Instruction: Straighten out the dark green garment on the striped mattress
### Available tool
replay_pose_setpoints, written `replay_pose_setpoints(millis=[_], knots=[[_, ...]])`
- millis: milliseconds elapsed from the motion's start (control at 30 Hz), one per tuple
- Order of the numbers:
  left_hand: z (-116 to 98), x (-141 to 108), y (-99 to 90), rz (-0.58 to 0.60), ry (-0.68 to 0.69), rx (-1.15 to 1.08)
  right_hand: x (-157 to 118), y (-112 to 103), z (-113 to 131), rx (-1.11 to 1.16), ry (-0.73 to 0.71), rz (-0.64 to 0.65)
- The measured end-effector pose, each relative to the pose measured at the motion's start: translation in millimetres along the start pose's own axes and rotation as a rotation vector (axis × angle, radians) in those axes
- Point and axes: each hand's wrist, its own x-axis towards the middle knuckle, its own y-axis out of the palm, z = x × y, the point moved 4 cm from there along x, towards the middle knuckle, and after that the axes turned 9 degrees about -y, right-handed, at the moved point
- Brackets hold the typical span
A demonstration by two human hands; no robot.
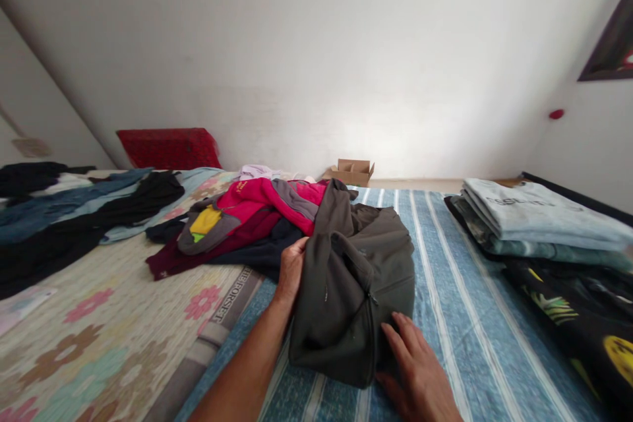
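Observation:
A dark grey zip jacket (356, 283) lies bunched on the blue striped blanket (455, 316) in front of me. My left hand (291, 270) grips the jacket's left edge, fingers curled around the fabric. My right hand (418, 369) rests flat against the jacket's lower right corner, fingers spread on the cloth and blanket. Behind the jacket lies a heap with a pink and grey fleece (262, 208) and dark garments.
A stack of folded clothes (534, 224) sits at the right, with dark printed fabric (583, 316) below it. Dark and blue garments (64, 211) spread at the left on a floral sheet (99, 336). A small cardboard box (352, 171) and a red cushion (168, 148) stand by the wall.

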Motion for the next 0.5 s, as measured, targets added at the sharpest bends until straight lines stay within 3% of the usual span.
replay_pose_setpoints(millis=[167,300,400,500], knots=[[7,-3,2.2,0.007,-0.007,-0.026,0,20,-3,-0.122,0.042,0.058],[9,-4,1.2,0.001,-0.017,-0.055,0,23,-10,-0.076,0.075,0.046],[7,-5,0.6,-0.002,-0.025,-0.085,4,13,-19,0.123,0.144,-0.036],[-1,-9,1.3,-0.015,-0.002,-0.128,13,-8,-31,0.453,0.335,-0.153]])
